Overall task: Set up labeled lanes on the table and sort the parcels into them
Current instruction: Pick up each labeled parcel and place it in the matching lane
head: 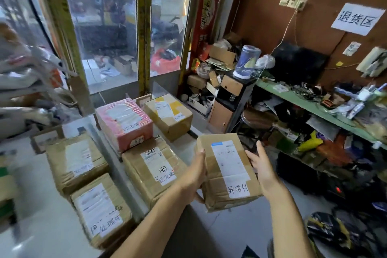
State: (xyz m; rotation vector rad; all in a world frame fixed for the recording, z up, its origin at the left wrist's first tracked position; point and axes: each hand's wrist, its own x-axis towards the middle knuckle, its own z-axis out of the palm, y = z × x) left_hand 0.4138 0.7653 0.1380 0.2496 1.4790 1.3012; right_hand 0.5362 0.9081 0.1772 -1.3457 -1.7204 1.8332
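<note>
Head view: parcel [227,170] between both hands.

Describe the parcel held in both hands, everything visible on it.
The parcel is a small brown cardboard box, taped and a bit creased. A white shipping label with a blue strip on top covers its upper face; below it a white sticker reads 异常件 by hand. It is held off the table, past its right edge, tilted, long side running away from the camera. The left hand grips its left side; the right hand lies against its right side.
</note>
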